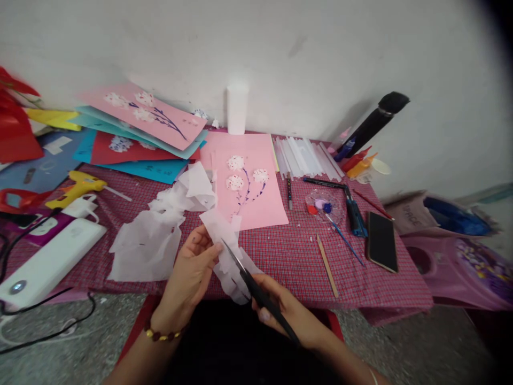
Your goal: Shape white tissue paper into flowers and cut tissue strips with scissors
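My left hand (196,262) pinches a thin white sheet of tissue paper (216,224) near the table's front edge, thumb on top. In my right hand (284,305) is a pair of black-handled scissors (256,289), its blades lying across the tissue close to my left thumb. More of the white tissue hangs down below the blades. Just beyond my hands lies a pink sheet of card (264,208) with three white speckled flowers on dark stems. Left of it, crumpled tissue pieces (148,240) are heaped on the red checked cloth (288,262).
Flower cards (136,115) are piled at the back left, above a yellow glue gun (80,187) and a white power bank (52,262) with cables. On the right are glue sticks (306,158), a paint palette (320,203), a wooden stick (327,264) and a phone (382,240).
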Demonstrator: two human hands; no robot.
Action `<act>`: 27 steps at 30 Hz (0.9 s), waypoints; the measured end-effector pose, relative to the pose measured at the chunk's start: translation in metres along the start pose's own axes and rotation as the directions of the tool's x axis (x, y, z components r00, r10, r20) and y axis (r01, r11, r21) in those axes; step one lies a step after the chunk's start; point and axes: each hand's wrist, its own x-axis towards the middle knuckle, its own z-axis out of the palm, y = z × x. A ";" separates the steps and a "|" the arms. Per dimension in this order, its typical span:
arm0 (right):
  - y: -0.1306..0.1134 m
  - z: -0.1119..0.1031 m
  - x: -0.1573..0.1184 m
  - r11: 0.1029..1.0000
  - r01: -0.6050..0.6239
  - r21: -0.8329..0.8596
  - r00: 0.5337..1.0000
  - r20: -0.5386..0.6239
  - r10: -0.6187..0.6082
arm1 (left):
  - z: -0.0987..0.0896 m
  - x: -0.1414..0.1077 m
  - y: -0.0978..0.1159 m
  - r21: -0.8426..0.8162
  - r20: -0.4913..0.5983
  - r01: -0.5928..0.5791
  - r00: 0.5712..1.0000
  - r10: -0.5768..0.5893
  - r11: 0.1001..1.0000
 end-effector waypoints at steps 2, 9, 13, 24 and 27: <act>0.002 0.001 0.000 1.000 0.006 -0.004 1.000 -0.013 -0.006 | 0.001 -0.003 -0.007 -0.015 -0.006 0.009 1.000 -0.009 1.000; 0.004 0.005 0.001 0.999 0.033 0.006 0.998 -0.061 -0.033 | 0.005 -0.011 -0.015 -0.046 -0.004 0.034 0.999 -0.034 0.998; 0.005 0.008 0.001 0.999 0.046 0.020 0.995 -0.091 -0.044 | 0.009 -0.013 -0.014 -0.059 0.004 0.030 1.000 -0.030 0.998; 0.015 0.007 0.000 0.998 0.034 0.051 0.985 -0.169 -0.025 | 0.016 -0.012 -0.006 -0.063 0.004 0.068 0.998 -0.067 0.996; 0.015 0.006 -0.001 1.000 0.019 0.008 0.984 -0.176 -0.017 | 0.012 -0.004 0.002 -0.034 0.014 0.082 0.997 -0.081 0.996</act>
